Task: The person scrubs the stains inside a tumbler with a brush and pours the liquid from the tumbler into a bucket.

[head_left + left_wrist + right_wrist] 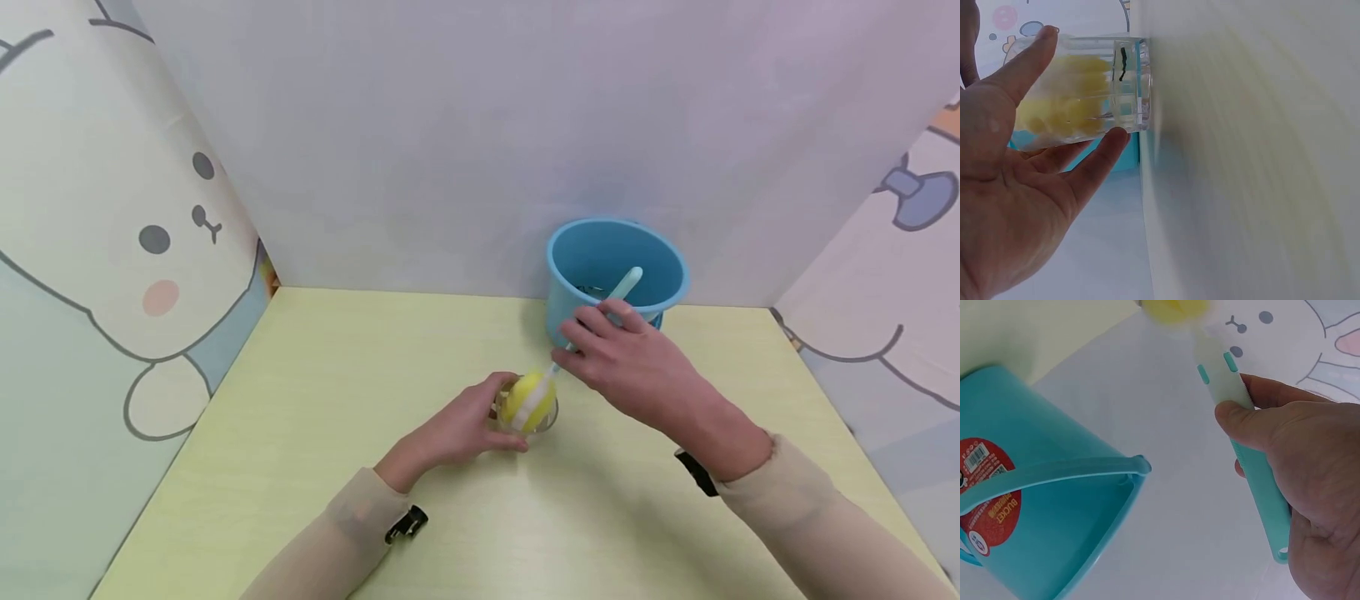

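My left hand (471, 423) holds a clear drinking glass (1124, 112), thumb on one side and fingers on the other. The glass stands on the table. A cup brush's yellow sponge head (529, 403) with a pale strip down it is in the glass; the left wrist view shows it through the clear wall. My right hand (626, 365) grips the brush's mint-green and white handle (1252, 472), which slants up and away from the glass. In the right wrist view the thumb lies along the handle, with the fingers mostly hidden behind.
A light blue bucket (557, 304) stands behind my right hand, against the back wall, with something dark partly seen inside. Its handle (1054, 475) and a red label (997, 515) show in the right wrist view. The pale yellow table (360, 350) is enclosed by cartoon-printed side panels.
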`<state>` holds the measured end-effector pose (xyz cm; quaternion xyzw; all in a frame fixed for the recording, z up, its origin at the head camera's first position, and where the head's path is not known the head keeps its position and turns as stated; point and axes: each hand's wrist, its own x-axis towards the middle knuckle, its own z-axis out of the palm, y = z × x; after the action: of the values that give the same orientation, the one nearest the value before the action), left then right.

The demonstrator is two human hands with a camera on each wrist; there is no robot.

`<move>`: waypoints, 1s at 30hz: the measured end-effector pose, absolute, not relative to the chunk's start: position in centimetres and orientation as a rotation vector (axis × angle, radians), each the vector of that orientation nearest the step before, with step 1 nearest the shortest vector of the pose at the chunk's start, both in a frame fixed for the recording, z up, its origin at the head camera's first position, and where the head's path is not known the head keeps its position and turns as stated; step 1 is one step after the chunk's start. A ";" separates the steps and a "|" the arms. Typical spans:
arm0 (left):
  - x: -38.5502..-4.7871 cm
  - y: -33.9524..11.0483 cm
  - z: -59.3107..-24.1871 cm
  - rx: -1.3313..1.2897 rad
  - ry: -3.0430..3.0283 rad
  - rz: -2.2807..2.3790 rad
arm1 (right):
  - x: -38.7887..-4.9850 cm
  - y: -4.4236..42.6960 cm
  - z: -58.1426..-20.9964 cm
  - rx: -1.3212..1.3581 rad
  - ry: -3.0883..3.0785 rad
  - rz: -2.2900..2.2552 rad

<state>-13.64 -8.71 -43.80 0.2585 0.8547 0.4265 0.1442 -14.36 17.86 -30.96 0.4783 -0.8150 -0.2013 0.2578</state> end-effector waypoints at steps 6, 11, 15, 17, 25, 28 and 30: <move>-13.6 -8.7 -43.7 0.743 2.471 1.220 | -14.7 18.6 -30.3 1.280 -2.186 -0.460; -13.7 -8.7 -43.7 0.746 2.467 1.219 | -14.9 19.2 -29.8 1.281 -2.169 -0.426; -13.8 -8.7 -43.7 0.743 2.467 1.212 | -14.8 19.6 -29.2 1.283 -2.170 -0.409; -13.8 -8.7 -43.7 0.752 2.467 1.213 | -14.7 19.8 -28.8 1.288 -2.172 -0.406; -13.8 -8.7 -43.8 0.782 2.469 1.225 | -14.1 19.8 -27.5 1.316 -2.242 -0.451; -13.8 -8.8 -43.9 0.783 2.469 1.229 | -14.0 19.7 -27.5 1.328 -2.276 -0.462; -13.7 -8.8 -43.9 0.784 2.468 1.230 | -14.0 19.6 -27.6 1.343 -2.283 -0.458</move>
<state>-13.74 -8.75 -43.89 0.2707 0.8528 0.4251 0.1367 -13.96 19.62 -27.56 0.4868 -0.8276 -0.1660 0.2250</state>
